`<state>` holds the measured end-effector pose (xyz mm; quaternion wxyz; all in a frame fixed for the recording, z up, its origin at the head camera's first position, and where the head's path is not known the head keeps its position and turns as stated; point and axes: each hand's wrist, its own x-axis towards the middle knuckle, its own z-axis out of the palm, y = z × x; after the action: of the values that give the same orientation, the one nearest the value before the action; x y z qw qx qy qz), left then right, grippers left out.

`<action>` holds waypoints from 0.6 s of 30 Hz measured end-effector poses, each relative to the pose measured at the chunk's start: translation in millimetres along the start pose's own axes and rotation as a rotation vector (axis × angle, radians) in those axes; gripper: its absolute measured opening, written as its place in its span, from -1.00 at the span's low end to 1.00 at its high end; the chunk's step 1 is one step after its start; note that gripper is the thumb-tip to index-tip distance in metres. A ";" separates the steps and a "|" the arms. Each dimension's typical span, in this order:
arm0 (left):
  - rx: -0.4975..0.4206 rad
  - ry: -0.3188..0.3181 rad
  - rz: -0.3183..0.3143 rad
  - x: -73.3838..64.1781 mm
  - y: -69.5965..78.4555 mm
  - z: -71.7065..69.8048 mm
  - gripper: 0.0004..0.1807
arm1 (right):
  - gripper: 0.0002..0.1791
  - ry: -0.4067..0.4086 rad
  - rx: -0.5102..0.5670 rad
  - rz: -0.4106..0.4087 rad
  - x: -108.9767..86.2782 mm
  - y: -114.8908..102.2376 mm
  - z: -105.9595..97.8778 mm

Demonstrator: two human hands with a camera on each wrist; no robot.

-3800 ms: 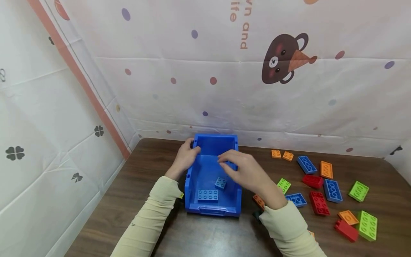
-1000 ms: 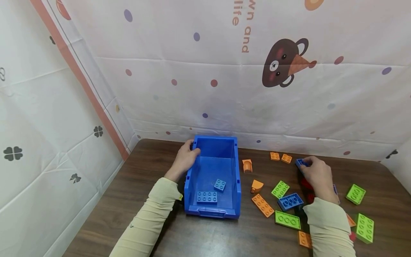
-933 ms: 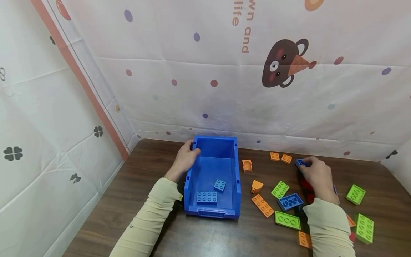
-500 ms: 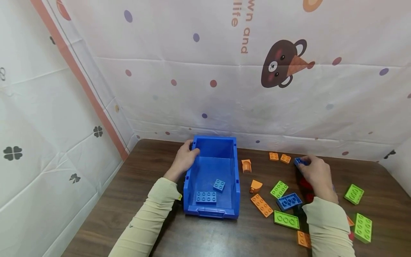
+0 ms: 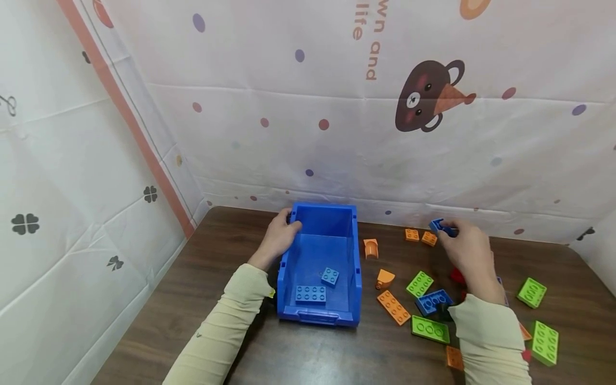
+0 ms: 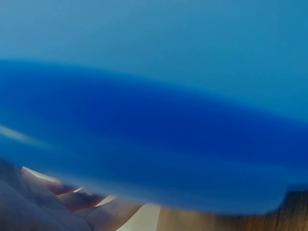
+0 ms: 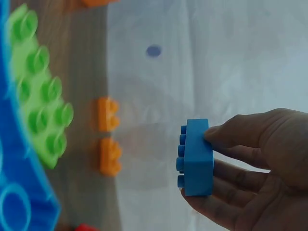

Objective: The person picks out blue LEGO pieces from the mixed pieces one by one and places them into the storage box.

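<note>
My left hand (image 5: 278, 236) grips the left wall of a blue plastic bin (image 5: 315, 248), thumb over the rim. Its blue wall (image 6: 159, 130) fills most of the left wrist view, with blurred fingers at the lower left. Two blue toy building bricks lie inside the bin, a long brick (image 5: 310, 293) and a square brick (image 5: 330, 276). At the table's far right side, my right hand (image 5: 466, 248) pinches a blue toy brick (image 5: 436, 226) raised off the tabletop. The right wrist view shows that blue brick (image 7: 198, 159) between thumb and fingers, studs facing left.
Two small orange bricks (image 5: 412, 235) lie near the right hand, by the back curtain. Between bin and right arm are orange pieces (image 5: 393, 307), green bricks (image 5: 430, 329) and a blue brick (image 5: 433, 302). Further green bricks (image 5: 545, 343) lie at the right; the arm partly hides red ones.
The right hand has gone from over the bin to the bricks at the right, taken hold of a blue brick and lifted it slightly. The left hand stays on the bin.
</note>
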<state>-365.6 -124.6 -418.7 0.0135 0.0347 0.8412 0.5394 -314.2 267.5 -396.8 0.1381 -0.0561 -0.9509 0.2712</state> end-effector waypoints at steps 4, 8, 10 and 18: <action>-0.001 -0.006 0.005 -0.3 0.8 0.1 -0.38 | -0.63 0.017 0.005 -0.039 -4.1 -18.4 -3.3; -0.009 -0.005 0.008 0.6 0.0 -0.4 -0.38 | -0.63 0.017 0.027 -0.078 -8.2 -35.3 -2.2; -0.011 -0.004 0.009 1.1 -0.8 -0.4 -0.38 | -0.63 0.010 0.040 -0.099 -10.6 -43.7 -0.5; -0.015 -0.007 0.008 1.3 -2.4 -0.5 -0.37 | -0.64 0.015 0.064 -0.187 -20.2 -72.5 5.0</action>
<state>-367.1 -126.0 -420.6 0.0145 0.0397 0.8369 0.5457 -298.7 199.9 -367.0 0.1715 0.0354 -0.9418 0.2870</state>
